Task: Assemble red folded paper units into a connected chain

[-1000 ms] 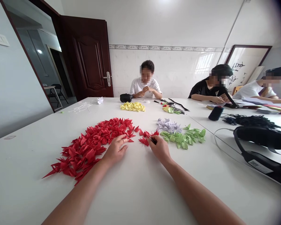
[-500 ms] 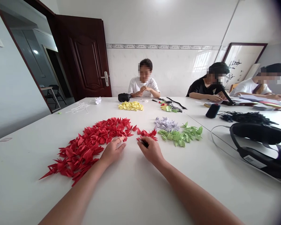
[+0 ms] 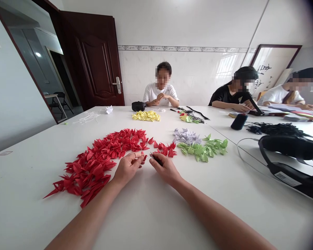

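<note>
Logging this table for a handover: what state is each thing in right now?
left hand, fingers pinched on a red paper piece
right hand, closed on a dark slim object
red pile, loose, spread on the table
green pile, loose heap
yellow pile, loose heap
door, open
headphones, lying flat, unworn

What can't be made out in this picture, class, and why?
Head view: thin dark item in the right hand, too small, mostly covered by the hand.
Head view: whether the left hand grips the red folded piece next to it, too small.
Head view: black headset, cut off by the right edge.
</note>
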Demonstrator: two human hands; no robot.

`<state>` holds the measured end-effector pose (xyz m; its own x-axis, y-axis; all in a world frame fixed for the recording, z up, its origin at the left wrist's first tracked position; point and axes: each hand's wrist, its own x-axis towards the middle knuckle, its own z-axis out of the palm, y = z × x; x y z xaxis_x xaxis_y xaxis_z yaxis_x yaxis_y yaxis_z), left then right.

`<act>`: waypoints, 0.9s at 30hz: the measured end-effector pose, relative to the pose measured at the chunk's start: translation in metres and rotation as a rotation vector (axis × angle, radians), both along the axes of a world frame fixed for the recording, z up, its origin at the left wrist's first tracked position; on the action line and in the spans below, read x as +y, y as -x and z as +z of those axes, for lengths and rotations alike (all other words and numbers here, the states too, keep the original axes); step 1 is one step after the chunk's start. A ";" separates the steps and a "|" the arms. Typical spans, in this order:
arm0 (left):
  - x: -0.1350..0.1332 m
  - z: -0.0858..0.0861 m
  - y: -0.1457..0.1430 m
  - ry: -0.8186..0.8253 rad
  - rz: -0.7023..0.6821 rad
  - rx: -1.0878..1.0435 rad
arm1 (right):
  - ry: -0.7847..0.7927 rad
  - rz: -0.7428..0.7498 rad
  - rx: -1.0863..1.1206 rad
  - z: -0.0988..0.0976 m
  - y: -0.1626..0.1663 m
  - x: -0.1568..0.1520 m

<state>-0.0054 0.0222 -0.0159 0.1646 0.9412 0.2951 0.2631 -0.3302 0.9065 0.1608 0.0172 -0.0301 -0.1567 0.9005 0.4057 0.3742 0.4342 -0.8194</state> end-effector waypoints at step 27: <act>0.002 -0.012 -0.004 -0.138 0.002 0.087 | -0.090 -0.019 -0.356 -0.001 0.003 -0.005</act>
